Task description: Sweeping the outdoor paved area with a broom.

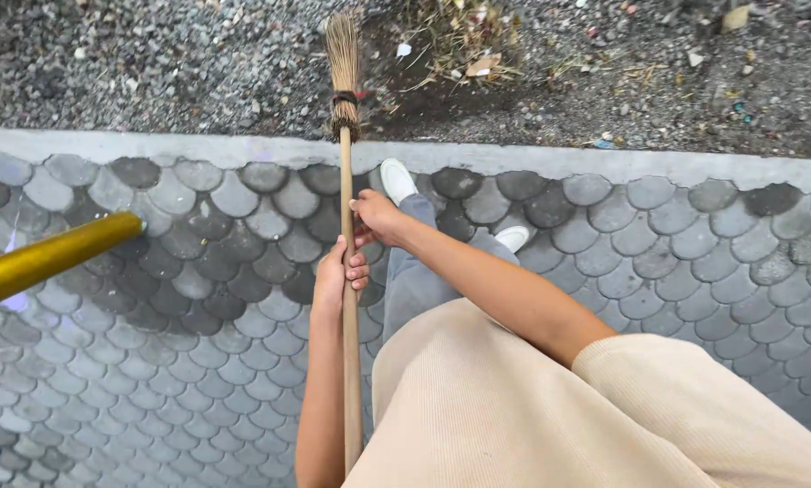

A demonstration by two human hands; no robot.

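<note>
You hold the broom [348, 271] upright in front of you, both hands wrapped around its wooden stick. Your right hand [376, 217] grips higher up, and your left hand [339, 276] closes around it just below, the two almost touching. The straw head [342, 68] rests on the gravel [152, 63] beyond the pale concrete curb [604, 161]. You stand on scale-patterned paving [198, 343] with open room to either side. A gold pole [48, 258] reaches in from your left, well apart from the stick. Dry litter [464, 41] lies on the gravel right of the bristles.
</note>
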